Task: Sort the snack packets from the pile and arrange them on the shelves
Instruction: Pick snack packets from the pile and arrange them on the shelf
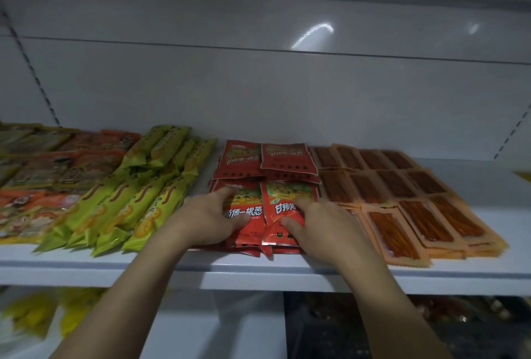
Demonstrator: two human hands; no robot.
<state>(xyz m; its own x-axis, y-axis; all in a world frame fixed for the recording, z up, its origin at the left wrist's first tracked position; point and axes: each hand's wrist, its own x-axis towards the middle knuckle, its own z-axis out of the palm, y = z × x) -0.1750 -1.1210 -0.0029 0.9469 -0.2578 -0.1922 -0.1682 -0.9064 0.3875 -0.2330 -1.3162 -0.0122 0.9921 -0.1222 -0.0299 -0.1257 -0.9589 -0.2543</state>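
My left hand (211, 222) curls round the near-left stack of glossy red foil snack packets (250, 232), thumb on top; my right hand (324, 225) pinches the top red packet (287, 200) of the stack beside it, thumb and forefinger closed on it; both stacks sit at the front of the white metal shelf (258, 269); long yellow-green wrapped packets (138, 200) lie just outside my left hand, flat orange packets with clear windows (425, 215) just outside my right.
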